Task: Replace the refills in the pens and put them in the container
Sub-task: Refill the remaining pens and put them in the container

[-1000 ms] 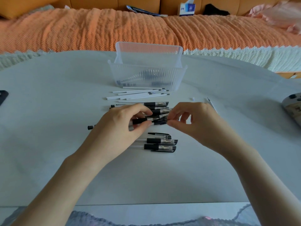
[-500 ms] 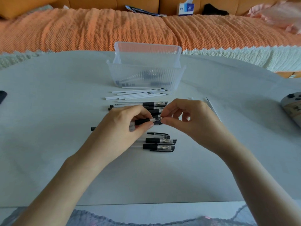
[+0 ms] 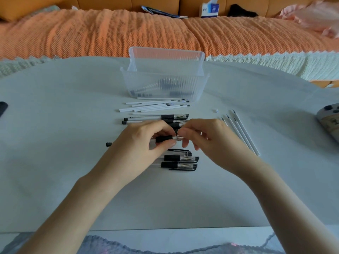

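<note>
My left hand (image 3: pixel 145 142) grips a clear pen with a black grip (image 3: pixel 164 138) just above the table. My right hand (image 3: pixel 205 138) pinches that pen's metal tip. Several capped black pens (image 3: pixel 180 161) lie under my hands, and more pens (image 3: pixel 156 117) lie beyond them. White refills (image 3: pixel 154 105) are piled in front of the clear ribbed container (image 3: pixel 165 83), which holds a few pens. Several more refills (image 3: pixel 240 132) lie to the right of my right hand.
A small white cap (image 3: pixel 216 110) sits near the right refills. A dark object (image 3: pixel 3 108) lies at the table's left edge and a game controller (image 3: pixel 328 120) at the right edge. An orange-covered sofa (image 3: pixel 110 33) runs behind the table.
Both hands have drawn a little closer together around the pen; my right fingers have closed in on its tip. Everything on the table stays put.
</note>
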Tool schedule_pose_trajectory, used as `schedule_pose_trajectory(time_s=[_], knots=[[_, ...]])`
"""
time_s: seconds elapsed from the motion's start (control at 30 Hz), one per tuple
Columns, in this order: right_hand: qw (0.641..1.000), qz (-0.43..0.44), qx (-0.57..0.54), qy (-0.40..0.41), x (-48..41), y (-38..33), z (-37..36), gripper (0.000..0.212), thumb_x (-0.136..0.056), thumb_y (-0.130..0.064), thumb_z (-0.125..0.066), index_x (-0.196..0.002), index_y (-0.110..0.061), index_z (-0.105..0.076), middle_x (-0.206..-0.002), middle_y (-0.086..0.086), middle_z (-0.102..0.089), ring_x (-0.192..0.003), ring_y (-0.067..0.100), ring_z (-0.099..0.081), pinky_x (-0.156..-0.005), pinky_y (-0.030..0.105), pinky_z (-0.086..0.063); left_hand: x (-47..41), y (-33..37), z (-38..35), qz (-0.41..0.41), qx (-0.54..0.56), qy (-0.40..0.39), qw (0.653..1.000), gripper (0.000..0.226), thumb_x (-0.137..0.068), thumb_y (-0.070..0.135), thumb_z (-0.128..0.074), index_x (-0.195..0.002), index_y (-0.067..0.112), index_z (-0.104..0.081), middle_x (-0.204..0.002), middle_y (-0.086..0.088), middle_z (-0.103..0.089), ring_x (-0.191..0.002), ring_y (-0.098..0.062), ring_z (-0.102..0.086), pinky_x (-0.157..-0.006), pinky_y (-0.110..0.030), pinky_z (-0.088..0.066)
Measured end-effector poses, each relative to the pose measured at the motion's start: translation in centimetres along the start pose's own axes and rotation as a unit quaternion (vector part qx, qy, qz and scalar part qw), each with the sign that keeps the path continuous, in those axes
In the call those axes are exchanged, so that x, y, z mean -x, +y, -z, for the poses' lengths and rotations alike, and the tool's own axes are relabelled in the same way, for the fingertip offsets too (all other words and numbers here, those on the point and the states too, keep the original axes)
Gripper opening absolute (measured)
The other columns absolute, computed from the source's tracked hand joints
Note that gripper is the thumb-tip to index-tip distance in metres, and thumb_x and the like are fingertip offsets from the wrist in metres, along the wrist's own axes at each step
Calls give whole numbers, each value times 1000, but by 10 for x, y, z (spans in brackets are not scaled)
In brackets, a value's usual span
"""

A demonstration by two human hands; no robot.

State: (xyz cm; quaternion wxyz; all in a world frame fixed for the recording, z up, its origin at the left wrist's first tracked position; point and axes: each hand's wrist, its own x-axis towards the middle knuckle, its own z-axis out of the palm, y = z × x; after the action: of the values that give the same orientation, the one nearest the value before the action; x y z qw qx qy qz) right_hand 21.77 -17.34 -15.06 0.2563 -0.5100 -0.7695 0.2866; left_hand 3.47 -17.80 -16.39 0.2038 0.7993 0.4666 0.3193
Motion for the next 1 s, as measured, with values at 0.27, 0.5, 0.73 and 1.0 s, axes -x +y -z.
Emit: schedule_pose_trajectory(time_s=[0.27, 0.5, 0.73, 1.0], knots=[[1000, 6, -20, 0, 1, 1, 1, 8, -82, -22, -69, -88, -20, -63, -73, -14, -61, -68, 0, -54, -62, 8, -38, 0, 0, -1, 28, 19, 17, 999, 24, -77, 32, -71, -97, 24, -60, -83, 20, -64, -82, 2, -60, -67, -7, -41], [1000, -11, -26, 5, 1, 0, 6, 22, -89, -39, -53, -87, -21, -65, -74, -9, -66, -62, 4, -55, -57, 13, -39, 0, -1, 0, 17, 23, 15, 999, 20, -75, 23, -75, -90, 17, -62, -84, 15, -67, -81, 3, -62, -75, -14, -47], [999, -17, -39, 3, 1, 2, 1, 20, -91, -29, -56, -76, -18, -63, -64, -16, -62, -59, 5, -54, -57, 12, -39, 0, 0, -1, 13, 19, 7, 1000, 20, -74, 22, -75, -88, 16, -62, -83, 16, -66, -81, 3, -61, -75, -13, -46], [998, -13, -52, -15, 2, 2, 3, 10, -84, -30, -65, -86, -20, -65, -74, -11, -64, -65, 3, -55, -60, 10, -39, 0, 0, 0, 11, 20, 13, 1000, 19, -76, 24, -75, -88, 17, -63, -82, 17, -66, -80, 2, -61, -73, -10, -45]])
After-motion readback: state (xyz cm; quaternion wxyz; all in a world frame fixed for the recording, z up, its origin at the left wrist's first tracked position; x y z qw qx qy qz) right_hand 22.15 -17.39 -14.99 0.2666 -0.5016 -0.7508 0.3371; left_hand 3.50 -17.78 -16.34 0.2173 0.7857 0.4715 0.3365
